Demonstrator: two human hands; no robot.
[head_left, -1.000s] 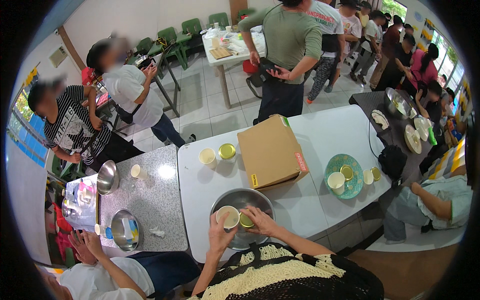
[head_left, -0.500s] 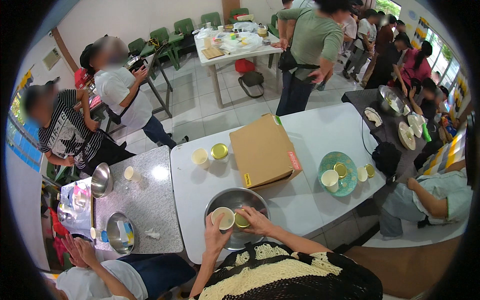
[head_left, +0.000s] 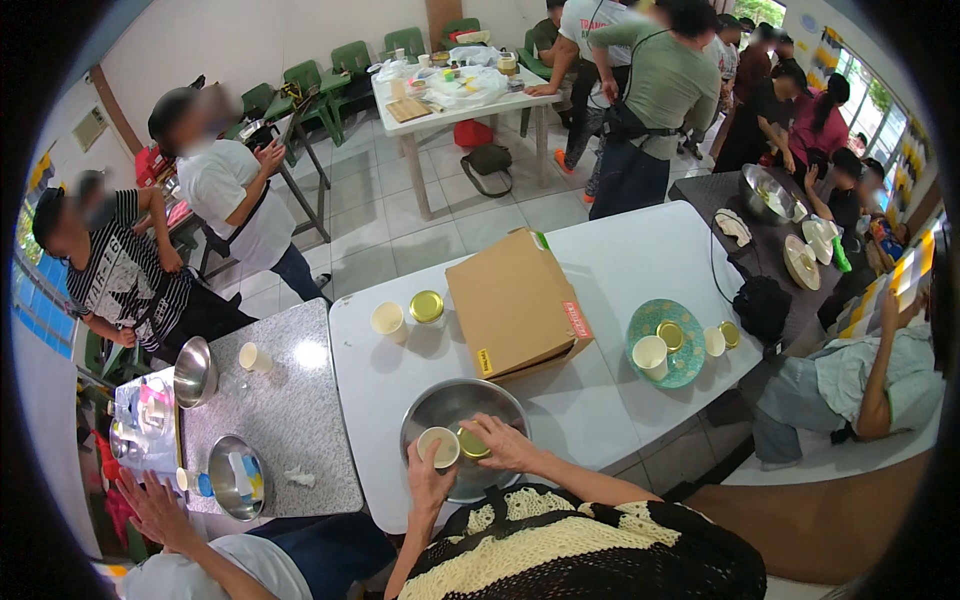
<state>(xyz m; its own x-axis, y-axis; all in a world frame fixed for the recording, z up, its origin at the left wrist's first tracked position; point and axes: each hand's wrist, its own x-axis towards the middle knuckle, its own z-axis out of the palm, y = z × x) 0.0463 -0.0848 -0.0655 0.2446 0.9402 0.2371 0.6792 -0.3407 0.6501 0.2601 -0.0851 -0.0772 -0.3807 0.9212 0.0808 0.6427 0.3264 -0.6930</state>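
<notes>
The left hand (head_left: 430,482) is clamping a pale paper cup (head_left: 440,445), while the right hand (head_left: 506,446) is curling around a gold-lidded jar (head_left: 472,446) just beside it. Both things are staying above the steel bowl (head_left: 424,409), the cup now sitting slightly nearer the body, so the handling seems to be continuing little altered. At left, a co-worker's hand (head_left: 160,515) is spreading where two were showing. Beyond the bowl, a cardboard box (head_left: 515,305) is resting on the white counter (head_left: 620,405).

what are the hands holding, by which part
The left hand holds a pale cup by its side; the right hand holds a gold-lidded jar, apparently near its top.
</notes>
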